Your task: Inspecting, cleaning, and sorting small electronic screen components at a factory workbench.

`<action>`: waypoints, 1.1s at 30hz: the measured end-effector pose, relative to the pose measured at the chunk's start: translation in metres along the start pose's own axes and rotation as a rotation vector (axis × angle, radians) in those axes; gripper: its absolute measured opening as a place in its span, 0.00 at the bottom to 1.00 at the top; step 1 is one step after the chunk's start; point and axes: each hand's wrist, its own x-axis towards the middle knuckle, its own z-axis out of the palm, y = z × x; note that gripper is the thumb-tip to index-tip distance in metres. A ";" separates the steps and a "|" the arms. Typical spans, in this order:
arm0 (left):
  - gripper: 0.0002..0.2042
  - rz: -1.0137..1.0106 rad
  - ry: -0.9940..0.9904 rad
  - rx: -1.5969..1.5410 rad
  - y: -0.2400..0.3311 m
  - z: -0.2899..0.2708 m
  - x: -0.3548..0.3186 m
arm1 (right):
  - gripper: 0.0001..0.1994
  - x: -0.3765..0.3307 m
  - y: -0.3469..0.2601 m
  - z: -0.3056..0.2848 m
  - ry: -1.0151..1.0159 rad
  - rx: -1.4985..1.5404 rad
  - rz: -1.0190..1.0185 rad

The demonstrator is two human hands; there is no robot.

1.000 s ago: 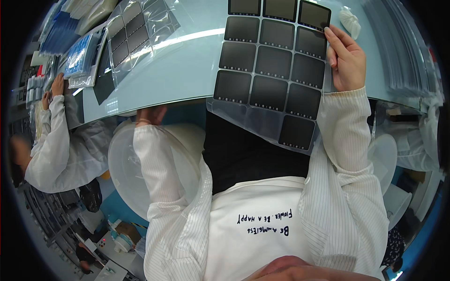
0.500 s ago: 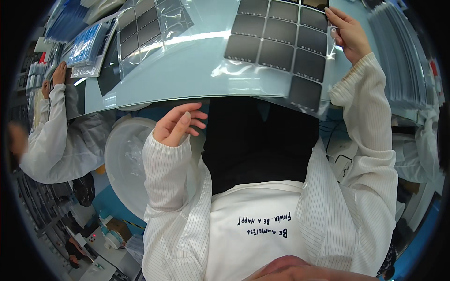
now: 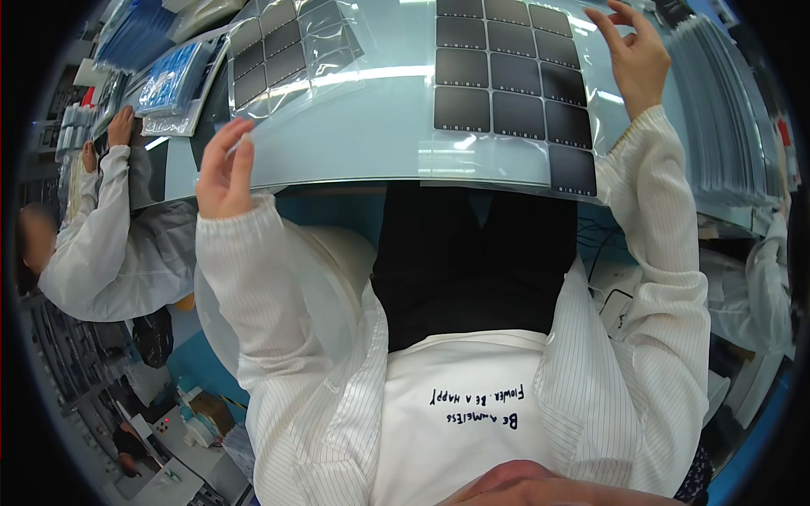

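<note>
My left hand [image 3: 224, 175] is raised over the table's front edge at the left, thumb and index finger brought together. Their tips meet at the near edge of a clear plastic sheet [image 3: 331, 74] with grey-black squares on it, though glare blurs the contact. My right hand [image 3: 639, 66] is off to the right, thumb and fingers apart with nothing between them. Beside it lies another clear sheet of dark square panels [image 3: 515, 74] in rows. One panel of that sheet reaches down to the table's front edge.
A glass-topped table [image 3: 371, 143] spans the front. Stacked clear sleeves [image 3: 730, 110] stand at its right end. Blue-and-white packs [image 3: 175, 78] lie at the left, near a co-worker's hand [image 3: 121, 126]. A large whitish bin [image 3: 325, 287] sits below the table, behind my left arm.
My left hand has risen from below the table edge to the left sheet, its fingers closing. My right hand has let go of the panel sheet, which now lies straighter.
</note>
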 end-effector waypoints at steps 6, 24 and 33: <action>0.26 -0.251 0.089 0.240 -0.063 -0.027 0.070 | 0.18 -0.018 -0.038 -0.082 -0.516 0.526 0.291; 0.47 -0.370 -0.018 0.889 -0.073 0.002 0.172 | 0.21 -0.075 -0.076 -0.097 -0.623 0.323 0.069; 0.37 -0.484 0.110 0.600 -0.118 -0.014 0.182 | 0.21 -0.083 -0.079 -0.098 -0.405 0.391 0.352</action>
